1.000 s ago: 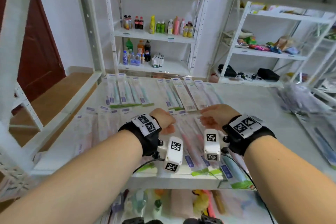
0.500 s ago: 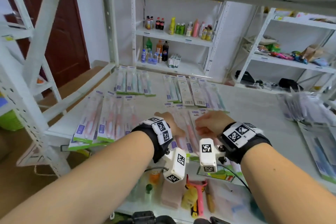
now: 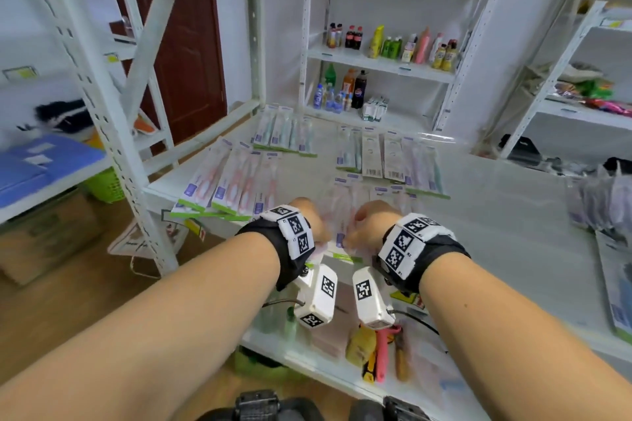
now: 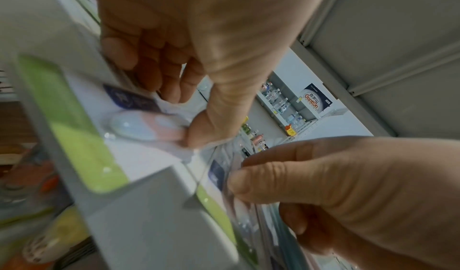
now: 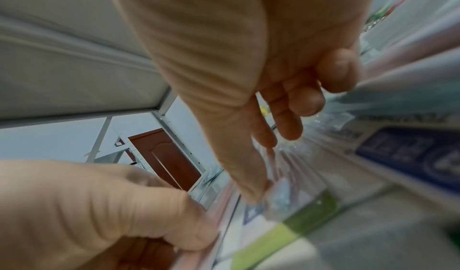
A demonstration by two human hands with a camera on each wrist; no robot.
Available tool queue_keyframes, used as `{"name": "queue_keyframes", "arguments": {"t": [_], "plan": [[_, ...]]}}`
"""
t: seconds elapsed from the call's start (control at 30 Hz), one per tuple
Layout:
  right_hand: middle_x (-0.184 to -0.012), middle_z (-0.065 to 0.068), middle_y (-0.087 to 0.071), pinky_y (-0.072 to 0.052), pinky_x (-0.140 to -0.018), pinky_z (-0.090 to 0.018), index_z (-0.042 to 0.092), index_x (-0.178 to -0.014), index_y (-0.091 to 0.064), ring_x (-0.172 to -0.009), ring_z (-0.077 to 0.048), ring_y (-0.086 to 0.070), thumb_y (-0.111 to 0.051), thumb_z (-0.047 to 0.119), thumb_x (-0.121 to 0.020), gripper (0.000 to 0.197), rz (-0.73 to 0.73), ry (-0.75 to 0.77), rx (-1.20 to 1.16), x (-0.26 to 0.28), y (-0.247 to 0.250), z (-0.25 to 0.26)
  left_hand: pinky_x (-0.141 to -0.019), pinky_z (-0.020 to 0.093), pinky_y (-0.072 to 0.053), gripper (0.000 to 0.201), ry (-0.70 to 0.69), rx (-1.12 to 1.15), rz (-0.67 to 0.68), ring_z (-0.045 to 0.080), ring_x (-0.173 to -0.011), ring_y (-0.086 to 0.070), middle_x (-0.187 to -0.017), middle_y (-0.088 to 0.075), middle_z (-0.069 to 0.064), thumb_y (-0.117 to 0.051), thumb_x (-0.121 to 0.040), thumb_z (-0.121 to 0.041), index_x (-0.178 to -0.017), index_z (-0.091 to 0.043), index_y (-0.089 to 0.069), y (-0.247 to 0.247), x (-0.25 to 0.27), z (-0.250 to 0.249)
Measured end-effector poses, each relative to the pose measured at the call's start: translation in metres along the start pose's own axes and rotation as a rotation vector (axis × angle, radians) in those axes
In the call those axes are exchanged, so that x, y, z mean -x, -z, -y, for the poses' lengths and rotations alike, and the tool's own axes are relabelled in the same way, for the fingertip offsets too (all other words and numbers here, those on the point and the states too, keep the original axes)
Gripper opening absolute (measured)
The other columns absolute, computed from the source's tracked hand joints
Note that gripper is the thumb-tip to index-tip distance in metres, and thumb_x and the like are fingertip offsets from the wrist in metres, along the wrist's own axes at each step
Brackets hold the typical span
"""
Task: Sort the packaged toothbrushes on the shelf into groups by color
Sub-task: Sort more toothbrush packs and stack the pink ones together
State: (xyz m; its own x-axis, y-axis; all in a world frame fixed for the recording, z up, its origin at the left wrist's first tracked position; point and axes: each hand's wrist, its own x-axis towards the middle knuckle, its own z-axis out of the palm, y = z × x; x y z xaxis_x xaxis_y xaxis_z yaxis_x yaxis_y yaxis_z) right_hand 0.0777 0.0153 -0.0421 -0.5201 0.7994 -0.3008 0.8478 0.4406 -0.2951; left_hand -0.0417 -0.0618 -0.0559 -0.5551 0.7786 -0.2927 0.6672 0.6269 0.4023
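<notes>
— Over the shelf, from the head view: what are your hands doing?

— Both sit at the front edge, close together. My left hand and my right hand have their fingers curled down onto the pink packs lying between them. More pink packs lie in a fanned group to the left, green ones behind those, and a mixed row farther back on the right. From up here I cannot see my fingertips.

— And the left wrist view?

— There my left hand pinches a pack with a pink brush under a clear blister. My thumb presses on its face and my fingers curl round its edge. Its green strip hangs just past the shelf lip. My right hand shows lower down, thumb pressed on the next pack.

— The right wrist view?

— It is blurred. My right hand has loosely bent fingers over the packs, and my thumb tip touches a clear blister. My left hand grips a pink pack's edge beside it. A blue-labelled pack lies to the right.
</notes>
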Motion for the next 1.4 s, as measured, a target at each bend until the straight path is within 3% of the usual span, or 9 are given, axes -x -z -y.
{"name": "queue_keyframes", "arguments": {"t": [0.13,0.3,0.5,0.73,0.87,1.0,1.17,1.23,1.4], "plan": [[-0.073,-0.003,-0.062,-0.049,-0.054,-0.026,0.015,-0.076,-0.063,-0.066,-0.020,-0.061,-0.075,0.040,-0.065,0.031,0.013,0.027,0.069,0.002,-0.005,0.004,-0.063,0.029,-0.049,0.028,0.034,0.021,0.019,0.025,-0.065,-0.062,-0.065,-0.061,0.005,-0.064,-0.066,-0.039,-0.063,-0.013,-0.055,0.003,0.012,0.014],[-0.056,0.000,-0.057,-0.035,-0.040,-0.019,0.017,-0.061,-0.056,-0.048,-0.014,-0.055,-0.073,0.049,-0.062,0.037,0.004,0.036,0.132,0.008,-0.007,0.012,-0.059,0.028,-0.043,0.022,0.015,0.289,-0.160,0.028,-0.068,-0.056,-0.064,-0.053,0.003,-0.062,-0.075,-0.029,-0.065,-0.014,-0.050,0.004,0.024,0.036],[-0.048,0.000,-0.060,-0.041,-0.040,-0.018,0.014,-0.057,-0.062,-0.044,-0.017,-0.060,-0.075,0.048,-0.046,0.038,0.034,-0.027,0.172,0.007,-0.002,0.024,-0.063,0.028,-0.035,0.015,-0.033,0.591,-0.330,0.025,-0.069,-0.048,-0.073,-0.052,0.011,-0.053,-0.087,-0.020,-0.082,-0.006,-0.053,0.020,0.037,0.058],[-0.075,-0.008,-0.068,-0.059,-0.067,-0.039,0.012,-0.084,-0.058,-0.066,-0.026,-0.067,-0.076,0.043,-0.052,0.048,0.009,-0.066,0.139,-0.004,-0.012,0.026,-0.066,0.028,-0.036,0.021,0.009,0.768,-0.443,0.027,-0.076,-0.051,-0.076,-0.055,0.011,-0.052,-0.089,-0.024,-0.082,-0.004,-0.056,0.047,0.040,0.081],[-0.131,-0.014,-0.050,-0.050,-0.089,-0.035,0.007,-0.134,-0.038,-0.110,-0.030,-0.057,-0.063,0.023,-0.082,0.060,0.014,-0.070,-0.027,-0.006,-0.004,0.041,-0.069,0.028,-0.045,0.029,0.020,0.883,-0.511,0.032,-0.087,-0.059,-0.094,-0.064,0.019,-0.049,-0.092,-0.026,-0.099,-0.001,-0.062,0.062,0.036,0.101],[-0.086,-0.012,-0.060,-0.044,-0.046,-0.025,0.010,-0.102,-0.046,-0.061,-0.019,-0.059,-0.060,0.009,-0.086,0.021,-0.037,-0.046,-0.516,-0.007,-0.001,0.072,-0.079,0.034,-0.042,0.019,0.127,0.888,-0.460,0.038,-0.100,-0.055,-0.099,-0.056,0.024,-0.043,-0.087,-0.003,-0.083,-0.001,-0.062,0.079,0.024,0.124],[-0.082,-0.012,-0.059,-0.039,-0.047,-0.024,0.005,-0.098,-0.053,-0.065,-0.025,-0.056,-0.060,0.016,-0.086,0.018,-0.003,0.040,-0.625,-0.014,-0.021,0.125,-0.065,0.037,-0.042,0.010,0.156,0.820,-0.359,0.035,-0.069,-0.047,-0.070,-0.039,0.023,-0.045,-0.063,-0.015,-0.059,-0.006,-0.046,0.100,0.013,0.143],[-0.091,-0.015,-0.057,-0.037,-0.047,-0.025,0.001,-0.109,-0.053,-0.073,-0.026,-0.055,-0.059,0.018,-0.086,0.029,-0.006,0.054,-0.564,-0.020,-0.027,0.139,-0.065,0.035,-0.041,0.016,0.139,0.733,-0.315,0.038,-0.069,-0.050,-0.070,-0.038,0.031,-0.046,-0.072,-0.017,-0.062,-0.005,-0.047,0.105,0.011,0.149],[-0.098,-0.015,-0.056,-0.040,-0.063,-0.027,0.000,-0.115,-0.050,-0.079,-0.027,-0.054,-0.056,0.024,-0.088,0.037,-0.031,0.045,-0.426,-0.032,-0.036,0.158,-0.060,0.032,-0.038,0.027,0.062,0.551,-0.228,0.030,-0.068,-0.050,-0.060,-0.038,0.010,-0.043,-0.089,-0.011,-0.062,-0.009,-0.043,0.114,-0.008,0.161]]}}
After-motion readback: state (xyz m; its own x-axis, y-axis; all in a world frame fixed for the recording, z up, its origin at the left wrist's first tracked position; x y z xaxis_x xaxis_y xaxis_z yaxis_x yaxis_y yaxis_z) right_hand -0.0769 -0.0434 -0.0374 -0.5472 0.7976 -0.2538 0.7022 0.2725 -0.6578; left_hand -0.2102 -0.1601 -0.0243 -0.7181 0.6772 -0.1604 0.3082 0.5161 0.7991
